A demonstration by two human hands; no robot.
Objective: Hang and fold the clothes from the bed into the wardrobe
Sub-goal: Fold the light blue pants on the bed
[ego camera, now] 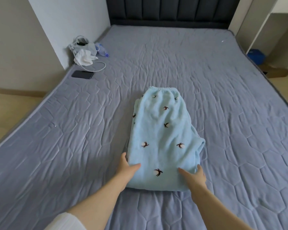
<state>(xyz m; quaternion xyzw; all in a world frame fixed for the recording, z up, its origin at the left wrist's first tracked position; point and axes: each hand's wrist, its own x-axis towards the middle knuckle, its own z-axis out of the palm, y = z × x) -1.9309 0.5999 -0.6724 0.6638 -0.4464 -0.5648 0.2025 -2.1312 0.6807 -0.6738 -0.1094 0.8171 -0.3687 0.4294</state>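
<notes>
A pair of light blue fleece pants [163, 130] with small brown and white flower prints lies folded on the grey quilted bed [73, 130], waistband pointing toward the headboard. My left hand [127, 168] grips the near left corner of the fold, thumb on top and fingers tucked under the edge. My right hand [194, 177] grips the near right corner the same way, thumb on top.
At the bed's far left lie a black phone [82, 74], a white cable [96, 68], a crumpled white cloth [84, 58] and a plastic bag [83, 45]. A dark padded headboard [170, 10] stands behind. A white open unit [263, 30] and a blue object [256, 55] are at right.
</notes>
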